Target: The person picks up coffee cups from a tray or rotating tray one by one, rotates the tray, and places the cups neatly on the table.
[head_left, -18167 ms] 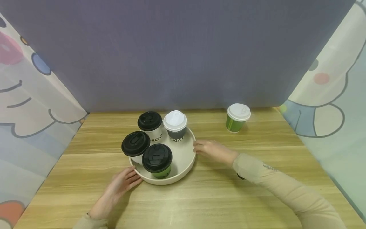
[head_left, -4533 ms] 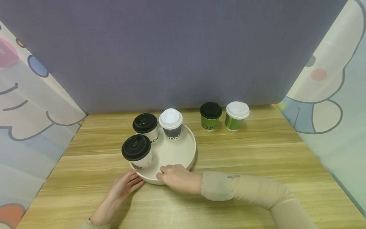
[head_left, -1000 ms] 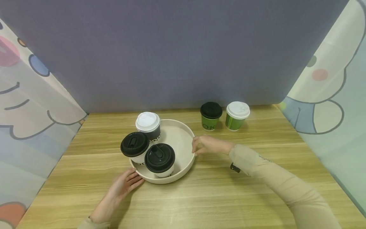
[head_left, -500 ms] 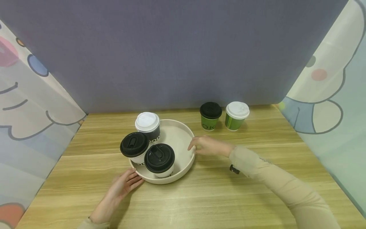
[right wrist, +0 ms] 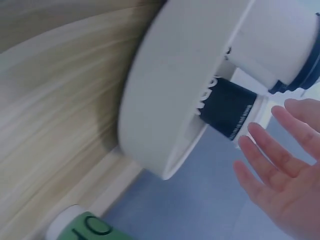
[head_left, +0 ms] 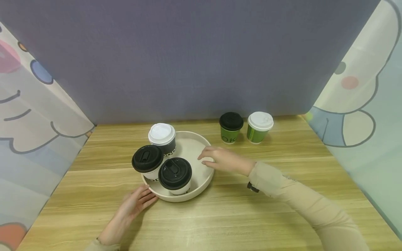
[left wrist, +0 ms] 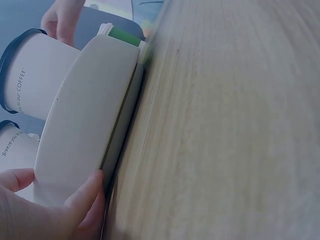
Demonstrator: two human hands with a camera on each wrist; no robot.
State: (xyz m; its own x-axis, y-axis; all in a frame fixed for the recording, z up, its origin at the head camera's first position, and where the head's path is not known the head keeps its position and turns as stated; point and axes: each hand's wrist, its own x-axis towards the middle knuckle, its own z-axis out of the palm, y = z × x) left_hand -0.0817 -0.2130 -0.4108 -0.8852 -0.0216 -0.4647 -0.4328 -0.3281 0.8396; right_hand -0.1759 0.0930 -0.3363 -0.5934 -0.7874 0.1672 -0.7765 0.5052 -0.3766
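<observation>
My left hand [head_left: 135, 205] pinches the tray [head_left: 191, 144] by its near-left wall. Three lidded cups [head_left: 162, 134] crowd its left half; a jerk could topple one. My right hand [head_left: 223, 159], loose, holding nothing, over right rim; low sweep could clip front cup [head_left: 175, 174]. Two green cups [head_left: 230, 130] beyond, on bench [head_left: 251, 223].

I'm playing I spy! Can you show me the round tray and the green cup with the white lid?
Round tray [head_left: 189, 148], head view, bare inside.
Green cup with white lid [head_left: 257, 135], head view, green side.
</observation>
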